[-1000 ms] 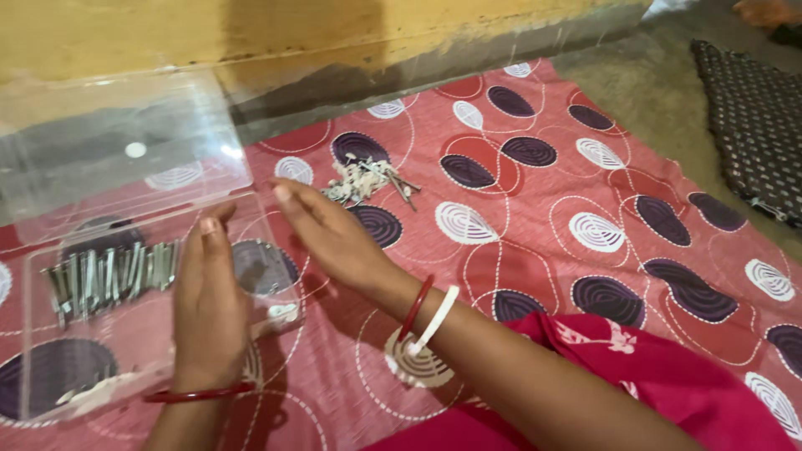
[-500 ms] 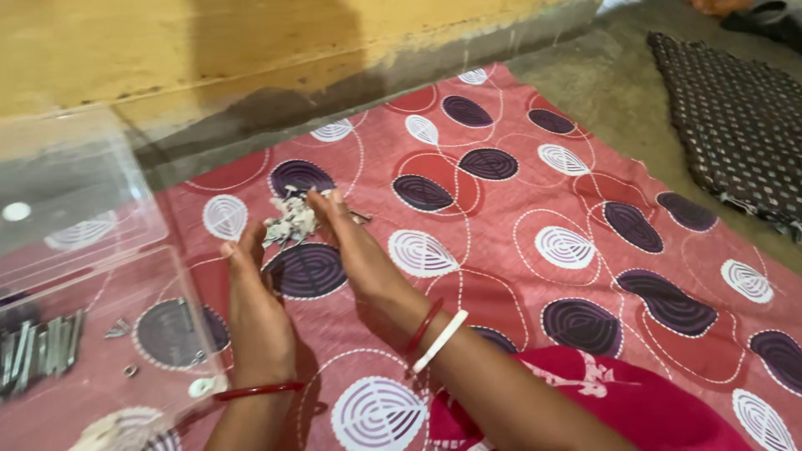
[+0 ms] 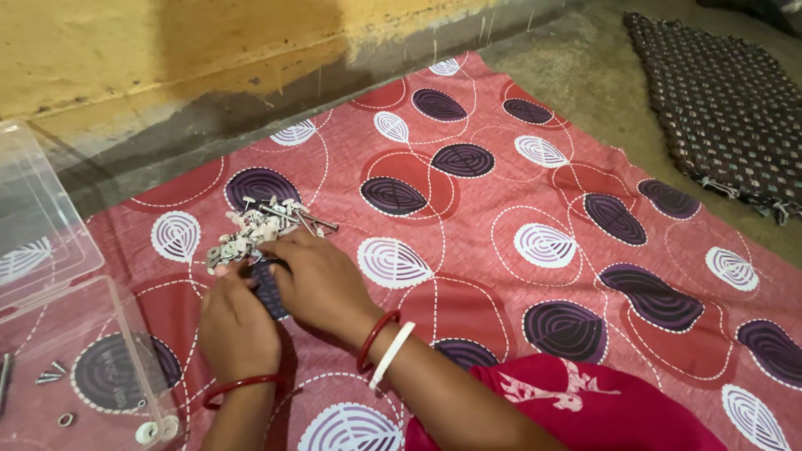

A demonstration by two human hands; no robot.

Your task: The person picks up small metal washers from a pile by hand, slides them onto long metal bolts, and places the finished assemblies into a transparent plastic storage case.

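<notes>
Left hand [image 3: 238,321] and right hand [image 3: 322,284] side by side, fingers curled down onto the near edge of a pile of small metal hardware [image 3: 259,230], grip undeterminable, pile on red patterned cloth [image 3: 501,184], clear plastic box [image 3: 75,351] at left

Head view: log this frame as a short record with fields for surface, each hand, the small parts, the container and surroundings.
surface: red patterned cloth spread on the floor
left hand: at the near edge of the pile, red bangle on the wrist
right hand: fingers at the same pile, red and white bangles
small parts: pile of pale washers and metal screws
container: clear plastic box, lid open, a few screws and washers inside
surroundings: dark woven mat, yellow wall
</notes>
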